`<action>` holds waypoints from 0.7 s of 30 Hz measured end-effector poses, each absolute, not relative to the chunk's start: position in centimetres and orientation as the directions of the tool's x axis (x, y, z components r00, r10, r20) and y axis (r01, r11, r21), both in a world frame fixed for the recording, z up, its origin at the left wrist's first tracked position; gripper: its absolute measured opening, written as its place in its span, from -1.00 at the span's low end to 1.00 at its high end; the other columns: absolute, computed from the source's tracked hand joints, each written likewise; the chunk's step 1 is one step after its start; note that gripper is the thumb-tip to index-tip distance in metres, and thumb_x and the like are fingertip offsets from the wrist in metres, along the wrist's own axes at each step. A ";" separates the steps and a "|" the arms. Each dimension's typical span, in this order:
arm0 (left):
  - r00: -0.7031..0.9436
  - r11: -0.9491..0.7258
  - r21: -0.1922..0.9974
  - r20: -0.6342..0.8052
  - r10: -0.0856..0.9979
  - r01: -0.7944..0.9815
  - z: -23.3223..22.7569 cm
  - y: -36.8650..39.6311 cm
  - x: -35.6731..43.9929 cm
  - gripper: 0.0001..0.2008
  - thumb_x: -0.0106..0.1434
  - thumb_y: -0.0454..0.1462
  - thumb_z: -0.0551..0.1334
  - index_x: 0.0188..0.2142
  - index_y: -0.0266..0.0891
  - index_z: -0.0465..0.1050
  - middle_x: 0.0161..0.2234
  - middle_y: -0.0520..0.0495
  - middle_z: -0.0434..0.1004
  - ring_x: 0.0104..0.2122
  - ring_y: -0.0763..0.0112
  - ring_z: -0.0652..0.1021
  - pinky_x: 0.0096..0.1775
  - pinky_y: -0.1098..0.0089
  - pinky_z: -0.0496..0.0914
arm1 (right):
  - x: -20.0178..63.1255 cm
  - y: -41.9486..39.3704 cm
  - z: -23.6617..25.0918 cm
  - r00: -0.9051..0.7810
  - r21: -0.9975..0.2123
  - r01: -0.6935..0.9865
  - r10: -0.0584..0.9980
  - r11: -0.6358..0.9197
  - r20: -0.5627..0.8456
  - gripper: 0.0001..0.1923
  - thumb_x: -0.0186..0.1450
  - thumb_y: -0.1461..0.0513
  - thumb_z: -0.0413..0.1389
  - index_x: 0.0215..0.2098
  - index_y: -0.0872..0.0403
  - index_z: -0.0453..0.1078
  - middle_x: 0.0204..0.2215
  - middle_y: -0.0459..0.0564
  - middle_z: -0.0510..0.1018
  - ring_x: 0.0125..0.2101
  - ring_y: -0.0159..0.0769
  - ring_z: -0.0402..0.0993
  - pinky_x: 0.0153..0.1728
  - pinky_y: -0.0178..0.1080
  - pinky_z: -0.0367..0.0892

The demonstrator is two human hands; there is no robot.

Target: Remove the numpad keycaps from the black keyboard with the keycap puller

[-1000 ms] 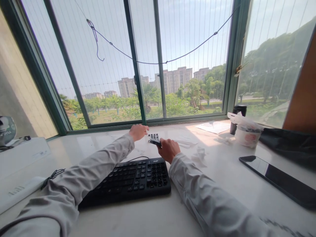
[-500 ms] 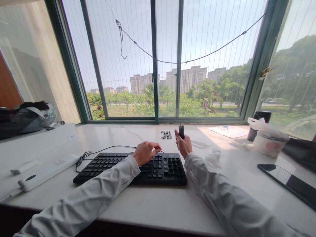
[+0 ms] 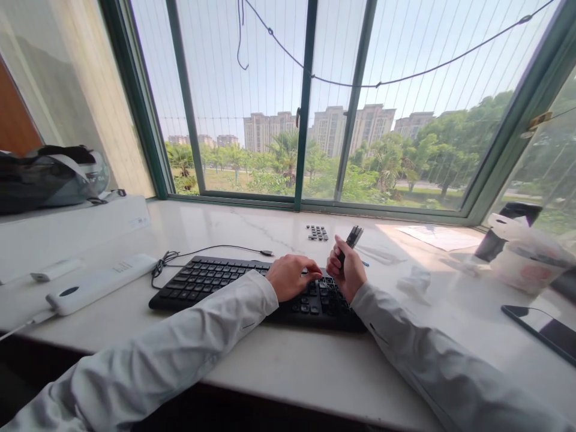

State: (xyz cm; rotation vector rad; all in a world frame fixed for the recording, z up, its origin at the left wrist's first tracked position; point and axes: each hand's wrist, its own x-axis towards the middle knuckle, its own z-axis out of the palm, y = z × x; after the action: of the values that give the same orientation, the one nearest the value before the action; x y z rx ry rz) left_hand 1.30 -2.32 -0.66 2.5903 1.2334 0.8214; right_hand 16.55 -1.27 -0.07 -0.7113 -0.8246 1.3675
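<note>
Black keyboard (image 3: pixel 225 285) is laid flat on the pale marble sill (image 3: pixel 288 366), near its front edge, with its cable (image 3: pixel 202 251) looped off the back left corner. Left hand (image 3: pixel 292 277) is rested palm down on the right part of the keyboard, fingers loosely curled over the keys, nothing gripped. Right hand (image 3: pixel 346 275) is closed around a small dark tool (image 3: pixel 351 240), held just above the keyboard's right end, the tool's tip angled up and to the right. A small cluster of loose black keycaps (image 3: pixel 317 233) is seen on the sill behind the keyboard, apart from both hands. White sleeves are worn on both arms.

Noted further off: a white flat device (image 3: pixel 101 282) left of the keyboard, a dark bag (image 3: pixel 49 177) on the white box at far left, crumpled tissue (image 3: pixel 416 279) right of the hands, a white tub (image 3: pixel 524 258) under a plastic bag, a dark phone (image 3: pixel 544 327) at the right edge, paper (image 3: pixel 441 236) by the window.
</note>
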 end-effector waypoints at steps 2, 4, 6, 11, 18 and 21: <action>0.517 -0.650 0.375 0.400 0.757 0.661 -0.8 -2.4 1.4 -0.79 0.25 -0.11 0.20 -0.24 -0.06 0.58 -0.23 0.08 0.62 -0.24 0.38 0.55 -0.21 0.44 0.34 | 16.3 -1.4 -0.2 0.019 -0.836 -0.541 0.995 0.092 0.097 -0.55 0.14 -0.03 0.19 -0.61 0.03 0.09 -0.83 -0.30 0.05 -0.80 -0.53 -0.06 -0.78 -0.39 -0.09; 0.519 -0.647 0.380 0.391 0.760 0.661 -0.9 -2.5 1.5 -0.79 0.24 -0.10 0.20 -0.27 -0.09 0.58 -0.24 0.06 0.61 -0.26 0.38 0.55 -0.22 0.44 0.34 | 16.1 -1.7 -0.2 0.017 -0.842 -0.531 0.994 0.101 0.109 -0.55 0.13 -0.03 0.20 -0.61 0.03 0.11 -0.81 -0.29 0.07 -0.79 -0.53 -0.04 -0.77 -0.39 -0.07; 0.515 -0.641 0.379 0.387 0.765 0.668 -0.9 -2.5 1.5 -0.79 0.24 -0.11 0.20 -0.28 -0.11 0.57 -0.25 0.05 0.61 -0.28 0.38 0.54 -0.25 0.44 0.33 | 15.8 -1.9 -0.2 0.021 -0.849 -0.514 0.991 0.122 0.130 -0.55 0.13 -0.04 0.21 -0.61 0.04 0.11 -0.81 -0.28 0.07 -0.78 -0.52 -0.02 -0.76 -0.38 -0.05; 0.502 -0.630 0.373 0.388 0.773 0.682 -0.8 -2.4 1.4 -0.81 0.25 -0.13 0.20 -0.30 -0.12 0.55 -0.25 0.05 0.61 -0.31 0.38 0.53 -0.26 0.43 0.32 | 15.7 -2.2 -0.1 0.029 -0.863 -0.475 0.984 0.170 0.178 -0.53 0.12 -0.05 0.22 -0.62 0.03 0.10 -0.79 -0.27 0.09 -0.76 -0.51 0.00 -0.74 -0.37 -0.01; 0.481 -0.605 0.355 0.381 0.790 0.713 -0.9 -2.4 1.5 -0.78 0.27 -0.13 0.15 -0.27 -0.12 0.53 -0.26 0.01 0.60 -0.27 0.33 0.53 -0.23 0.41 0.33 | 15.9 -2.1 0.0 0.054 -0.866 -0.457 0.978 0.202 0.200 -0.54 0.12 -0.03 0.23 -0.61 0.03 0.09 -0.78 -0.26 0.11 -0.75 -0.48 0.07 -0.72 -0.34 0.11; 0.470 -0.590 0.340 0.374 0.799 0.733 -0.9 -2.5 1.5 -0.75 0.28 -0.10 0.13 -0.26 -0.13 0.53 -0.26 -0.01 0.60 -0.27 0.30 0.54 -0.24 0.40 0.34 | 15.9 -2.0 0.0 0.078 -0.881 -0.432 0.981 0.196 0.180 -0.54 0.11 -0.01 0.23 -0.61 0.02 0.07 -0.78 -0.27 0.10 -0.75 -0.48 0.06 -0.72 -0.34 0.14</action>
State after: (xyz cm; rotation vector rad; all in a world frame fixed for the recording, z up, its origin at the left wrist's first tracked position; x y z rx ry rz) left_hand 1.53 -2.49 -0.86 2.5784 1.3511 0.7636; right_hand 15.93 -1.98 -0.04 -0.7555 -0.9343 1.2239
